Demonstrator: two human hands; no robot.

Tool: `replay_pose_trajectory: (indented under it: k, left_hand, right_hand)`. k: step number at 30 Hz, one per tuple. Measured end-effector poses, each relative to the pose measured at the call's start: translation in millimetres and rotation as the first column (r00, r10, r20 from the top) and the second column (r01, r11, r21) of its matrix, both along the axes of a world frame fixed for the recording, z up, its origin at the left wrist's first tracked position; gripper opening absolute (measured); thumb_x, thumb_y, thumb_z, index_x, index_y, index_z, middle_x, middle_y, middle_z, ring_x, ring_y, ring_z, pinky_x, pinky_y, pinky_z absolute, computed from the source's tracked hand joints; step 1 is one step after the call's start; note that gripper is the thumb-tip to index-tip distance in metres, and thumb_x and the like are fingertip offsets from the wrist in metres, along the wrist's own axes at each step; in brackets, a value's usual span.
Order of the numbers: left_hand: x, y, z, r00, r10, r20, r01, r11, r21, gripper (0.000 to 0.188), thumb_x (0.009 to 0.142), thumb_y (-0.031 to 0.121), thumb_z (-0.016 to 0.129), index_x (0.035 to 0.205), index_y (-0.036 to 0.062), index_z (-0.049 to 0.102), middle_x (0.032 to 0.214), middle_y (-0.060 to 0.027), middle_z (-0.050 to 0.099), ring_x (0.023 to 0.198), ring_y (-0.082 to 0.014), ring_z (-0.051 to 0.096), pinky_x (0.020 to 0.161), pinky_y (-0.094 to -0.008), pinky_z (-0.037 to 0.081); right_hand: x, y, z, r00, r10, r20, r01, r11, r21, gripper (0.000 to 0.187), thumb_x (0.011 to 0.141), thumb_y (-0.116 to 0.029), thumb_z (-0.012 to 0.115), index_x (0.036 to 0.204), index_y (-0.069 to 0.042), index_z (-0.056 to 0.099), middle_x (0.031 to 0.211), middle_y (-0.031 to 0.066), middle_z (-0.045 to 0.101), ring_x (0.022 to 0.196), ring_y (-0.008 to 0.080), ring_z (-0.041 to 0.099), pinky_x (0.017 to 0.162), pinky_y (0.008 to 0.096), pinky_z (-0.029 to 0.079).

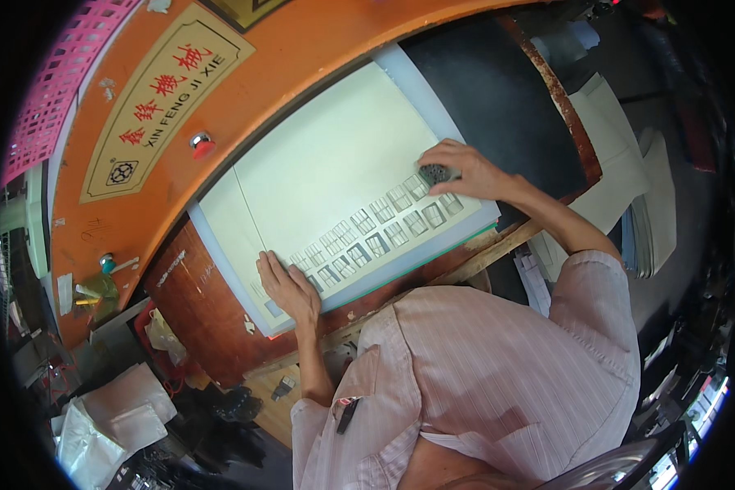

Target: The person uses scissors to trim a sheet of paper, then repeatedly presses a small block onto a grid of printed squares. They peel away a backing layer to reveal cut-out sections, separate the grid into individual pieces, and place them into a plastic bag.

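Observation:
A large pale yellow-green sheet (pixel 335 147) lies on a light blue-grey board (pixel 396 65) on the work table. Along the sheet's near side run two rows of small grey and whitish rectangles (pixel 376 212); whether they are loose pieces or marks I cannot tell. My left hand (pixel 287 287) rests flat with its fingers stretched out, at the left end of these rows. At the right end, my right hand (pixel 469 171) has its thumb and fingers around a dark, speckled block (pixel 437 173), which touches or hovers just over the sheet.
An orange machine front (pixel 278 61) with a red button (pixel 202 145) curves across the far side. Right of the sheet is a dark flat surface (pixel 498 90) with a worn brown edge. Stacked pale sheets (pixel 629 180) stand farther right. A pink mesh basket (pixel 65 82) is at upper left.

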State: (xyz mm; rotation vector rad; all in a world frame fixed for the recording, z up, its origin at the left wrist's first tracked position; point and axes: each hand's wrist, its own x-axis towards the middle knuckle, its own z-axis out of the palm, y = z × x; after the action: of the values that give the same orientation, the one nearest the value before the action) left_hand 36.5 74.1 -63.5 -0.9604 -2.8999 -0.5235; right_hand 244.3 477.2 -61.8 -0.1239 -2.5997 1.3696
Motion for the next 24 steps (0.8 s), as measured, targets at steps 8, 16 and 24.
replay_pose_trajectory:
  k: [8,16,24]
  left_hand:
    - [3.6,1.2,0.3,0.999,-0.011,0.03,0.008,0.996,0.084,0.055,0.104,0.015,0.05,0.153,-0.0085,0.044,0.16,-0.0293,0.042,0.15,-0.0476,0.036,0.125,-0.0538,0.025]
    - [-10.5,-72.1,9.2,0.987,0.153,0.043,-0.159,0.961,0.225,0.044,0.101,0.007,0.055,0.143,-0.006,0.057,0.15,-0.0264,0.055,0.143,-0.0448,0.047,0.122,-0.0517,0.033]
    - [-8.4,-103.1,-3.5,0.989,0.148,0.031,-0.151,0.968,0.202,0.041,0.1,0.004,0.056,0.139,-0.0052,0.061,0.148,-0.0224,0.058,0.142,-0.044,0.049,0.12,-0.0541,0.034]
  right_hand:
    - [-9.8,5.9,10.1,0.841,-0.45,0.3,0.473,0.341,-0.812,0.048,0.11,-0.032,0.06,0.137,0.008,0.063,0.122,0.0115,0.071,0.11,0.0175,0.067,0.097,0.0338,0.055]
    - [-99.2,-112.0,46.0,0.944,-0.147,0.296,0.327,0.54,-0.775,0.048,0.107,-0.027,0.064,0.143,0.004,0.059,0.127,0.0143,0.069,0.113,0.0187,0.067,0.103,0.0361,0.053]
    - [-220.9,-254.0,40.1,0.982,0.157,-0.103,-0.182,0.926,-0.329,0.049,0.09,-0.016,0.085,0.131,0.003,0.065,0.124,0.0148,0.068,0.112,0.0247,0.067,0.095,0.0353,0.056]
